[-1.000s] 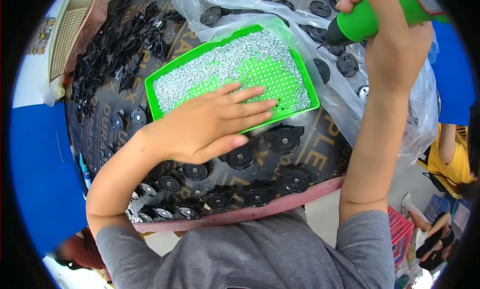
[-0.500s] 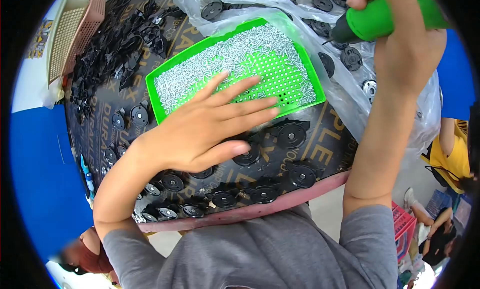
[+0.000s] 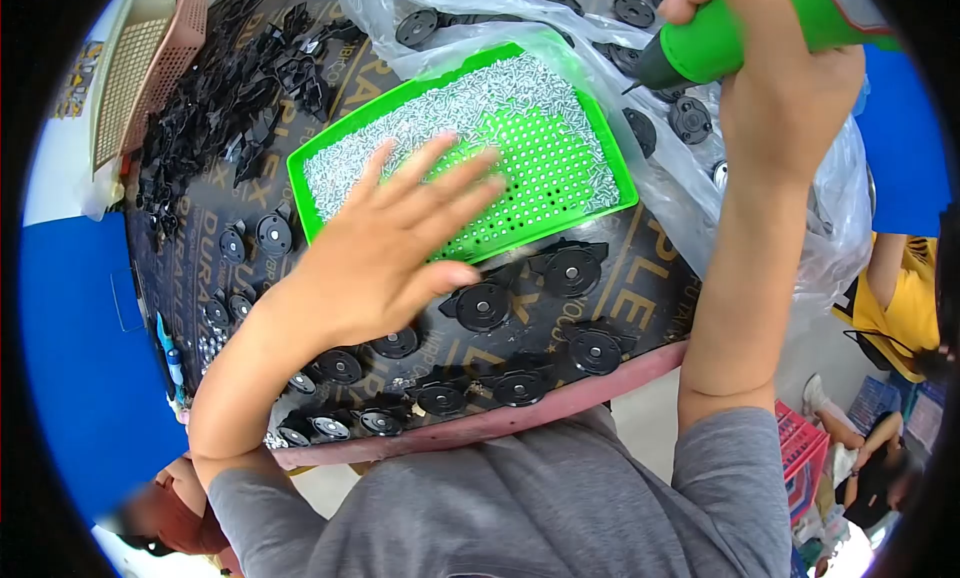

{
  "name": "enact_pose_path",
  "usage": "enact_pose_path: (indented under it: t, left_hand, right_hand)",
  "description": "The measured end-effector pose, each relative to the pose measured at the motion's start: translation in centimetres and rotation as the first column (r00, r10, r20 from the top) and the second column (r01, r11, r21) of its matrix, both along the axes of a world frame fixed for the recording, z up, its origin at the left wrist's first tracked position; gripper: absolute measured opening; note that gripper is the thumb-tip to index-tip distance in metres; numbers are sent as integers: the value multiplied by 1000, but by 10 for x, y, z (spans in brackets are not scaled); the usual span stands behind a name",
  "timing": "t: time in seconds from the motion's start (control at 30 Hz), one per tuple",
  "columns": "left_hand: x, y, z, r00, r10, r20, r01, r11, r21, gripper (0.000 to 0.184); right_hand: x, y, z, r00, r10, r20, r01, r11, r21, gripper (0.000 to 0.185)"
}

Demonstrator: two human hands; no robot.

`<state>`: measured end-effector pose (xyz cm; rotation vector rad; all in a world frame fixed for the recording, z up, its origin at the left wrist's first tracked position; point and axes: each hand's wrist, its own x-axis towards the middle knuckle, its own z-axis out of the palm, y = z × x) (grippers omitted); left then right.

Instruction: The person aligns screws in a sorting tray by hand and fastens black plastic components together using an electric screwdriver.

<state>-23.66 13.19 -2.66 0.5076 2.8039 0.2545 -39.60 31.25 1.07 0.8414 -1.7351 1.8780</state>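
Note:
My left hand [image 3: 395, 243] is spread flat, fingers apart, over the near-left part of a green perforated tray [image 3: 628, 168]. Small silvery screws [image 3: 490, 83] are heaped along the tray's far and left sides, while its holed floor shows bare in the middle and near right. Up at the right, my right hand [image 3: 790, 93] is wrapped around a green power screwdriver [image 3: 705, 48]. Its dark nose and thin bit point left, above the plastic sheet beside the tray. Round black parts with metal centres, such as this disc [image 3: 572, 270], lie in rows between the tray and my body.
Clear plastic sheeting [image 3: 815, 228] with more black discs [image 3: 690, 120] lies at the right. A pile of black pieces [image 3: 225, 98] covers the table's far left, beside a pink basket [image 3: 170, 63]. A red crate [image 3: 800, 448] stands low at right. Other people sit at both sides.
My left hand has shifted left across the tray, and more of the holed floor shows in the middle. My right hand and the screwdriver have moved slightly left.

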Motion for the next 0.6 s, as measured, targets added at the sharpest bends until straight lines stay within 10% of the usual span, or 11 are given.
enact_pose_path:
  t: [0.23, 0.47, 0.6]
  left_hand:
    - [-51, 31, -20, 939, -275, -207, 320, 920, 226, 47]
    - [-71, 29, -33, 881, -143, -451, 223, 966, 129, 35]
    - [-73, 34, -30, 917, -192, -350, 319, 879, 355, 33]
  right_hand:
    - [-4, 5, -1, 999, -22, 44, 23, 999, -27, 15]
    - [-3, 3, -1, 999, -11, 49, 15, 997, -71, 14]
    - [-2, 6, 1, 998, 10, 67, -8, 999, -35, 12]
